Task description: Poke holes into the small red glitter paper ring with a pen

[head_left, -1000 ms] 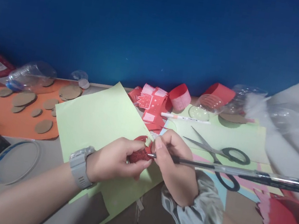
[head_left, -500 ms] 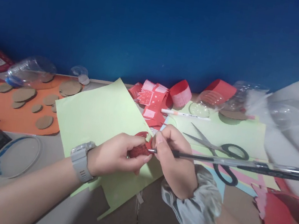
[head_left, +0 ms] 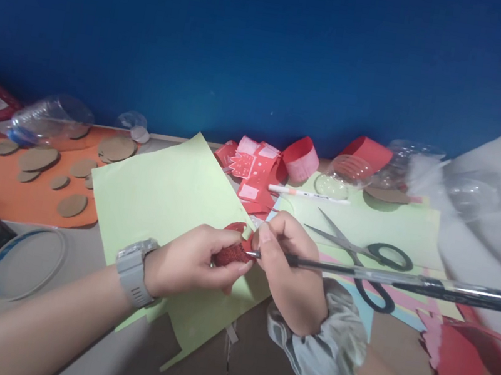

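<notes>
Between the two hands, near the middle of the view and above a broad, light-green sheet of paper [head_left: 158, 195], a small, rounded red piece with fine dark markings [head_left: 230, 255] is sitting in the grasp of the left hand [head_left: 189, 260]; its material is not showing clearly. From the right hand [head_left: 292, 267] the piece is lying just to the left, so the left hand is the nearer, clamping it between thumb and fingers. A long, slim black-and-clear pen [head_left: 388, 278] is running almost level from side to side, its thick end pointing right over a pair of black-handled metal scissors [head_left: 361, 252], its narrow tip pointing left at the red piece; whether tip and piece are touching, I cannot tell. The right hand is holding the pen tucked in its grip, while its thumb and forefinger are closing together beside a short, narrow pale-green strip [head_left: 247, 232] at the upper edge of the piece; whether they are pinching that strip is hidden. Both forearms are slanting inward from the lower corners, the left wrist wearing a grey strapped watch [head_left: 136, 274], the right a gathered grey-green fabric band [head_left: 325, 342], and the hands are nearly meeting.
</notes>
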Demonstrator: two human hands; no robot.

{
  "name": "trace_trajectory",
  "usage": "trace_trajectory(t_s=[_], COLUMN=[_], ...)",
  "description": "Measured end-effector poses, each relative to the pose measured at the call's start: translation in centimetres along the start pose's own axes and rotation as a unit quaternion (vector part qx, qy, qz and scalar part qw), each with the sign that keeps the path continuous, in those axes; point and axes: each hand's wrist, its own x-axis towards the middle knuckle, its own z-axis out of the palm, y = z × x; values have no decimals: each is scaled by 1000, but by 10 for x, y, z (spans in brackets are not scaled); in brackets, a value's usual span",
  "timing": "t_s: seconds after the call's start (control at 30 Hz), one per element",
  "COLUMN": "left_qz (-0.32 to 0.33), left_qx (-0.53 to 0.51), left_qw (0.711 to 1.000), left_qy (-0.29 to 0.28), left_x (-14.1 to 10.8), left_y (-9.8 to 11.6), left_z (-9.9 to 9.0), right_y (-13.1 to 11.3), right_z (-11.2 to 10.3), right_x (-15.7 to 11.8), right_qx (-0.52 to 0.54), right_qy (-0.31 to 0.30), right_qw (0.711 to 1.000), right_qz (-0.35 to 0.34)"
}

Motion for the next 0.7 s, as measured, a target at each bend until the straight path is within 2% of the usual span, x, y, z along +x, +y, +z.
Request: trace_trajectory(t_s=[0.17, 0.7], left_qz=[4, 9], left_qx=[24, 5], left_qw=[1000, 1000], left_qy=[4, -1], left_x=[1, 0], left_y=[-3, -4], left_z=[0, 0], right_y=[1, 1], right_z=[0, 1], right_x=[-1, 0], right_qx=[1, -6], right_qy=[-4, 2], right_qw=[1000, 1000], right_qz=[3, -7])
